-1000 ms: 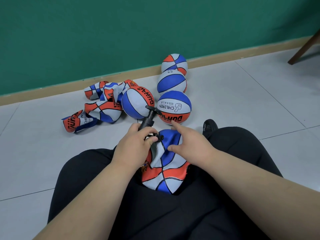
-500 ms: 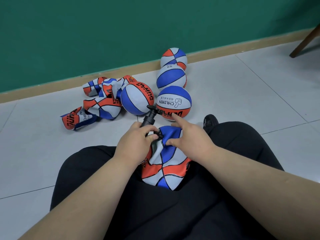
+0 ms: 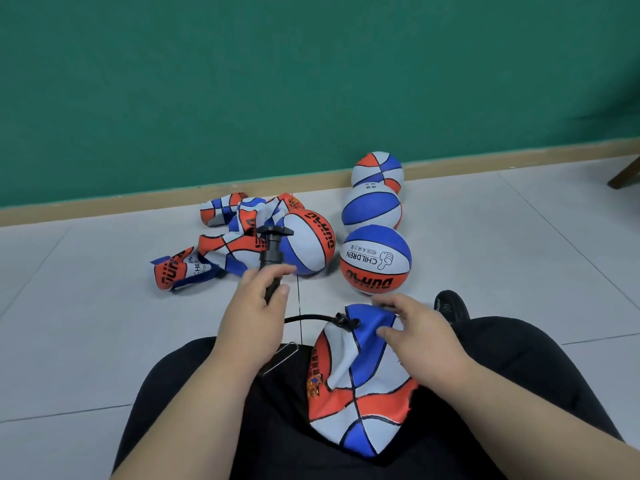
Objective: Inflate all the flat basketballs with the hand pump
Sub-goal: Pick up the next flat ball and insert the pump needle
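Note:
A flat red, white and blue basketball lies crumpled in my lap between my black-trousered legs. My right hand rests on its upper blue panel, fingers pinching the skin. A black hose runs from the ball's valve to the black hand pump, which stands nearly upright. My left hand is wrapped around the pump's barrel, left of the ball. The pump's T-handle is free above my fingers.
Several inflated balls sit on the grey tiled floor ahead, the nearest marked CHILDREN. A heap of flat balls lies to their left by the green wall. My black shoe pokes out at right. A chair leg stands far right.
My left hand has drawn the pump away from the ball to the left, stretching the hose out. My right hand has settled onto the ball's blue panel. The view has tilted upward.

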